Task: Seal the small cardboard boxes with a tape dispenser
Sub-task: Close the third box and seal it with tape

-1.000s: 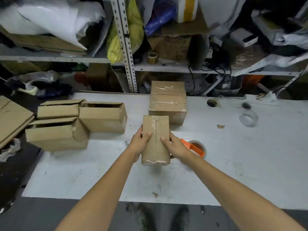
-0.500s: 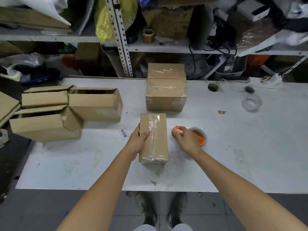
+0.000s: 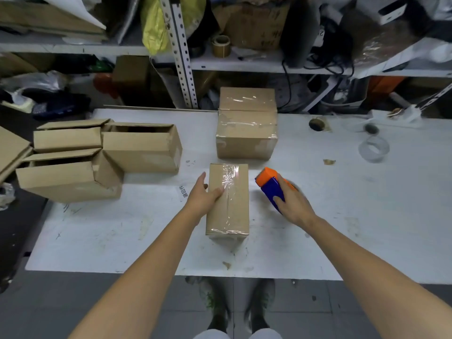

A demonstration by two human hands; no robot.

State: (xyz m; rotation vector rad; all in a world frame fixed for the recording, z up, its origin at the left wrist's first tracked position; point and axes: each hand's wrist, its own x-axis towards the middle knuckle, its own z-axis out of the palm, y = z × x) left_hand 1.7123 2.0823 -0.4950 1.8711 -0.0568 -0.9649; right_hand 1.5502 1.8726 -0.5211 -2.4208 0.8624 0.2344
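One small box (image 3: pixel 227 199), judged light and stiff, was steadied by left hand (image 3: pixel 203 198), fingers straight; right hand (image 3: pixel 294 206) fingers clasped tape dispenser (image 3: pixel 269 185).

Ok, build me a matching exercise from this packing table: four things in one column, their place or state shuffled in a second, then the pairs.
Things
1. tape dispenser
2. nearest box
3. open boxes
4. clear tape roll

Place or state
A. on the left of the table, tops unsealed
B. lying free, far right of the table
C. gripped by the right hand
D. taped along its top, left hand resting on it

Pairs: 1-C, 2-D, 3-A, 4-B
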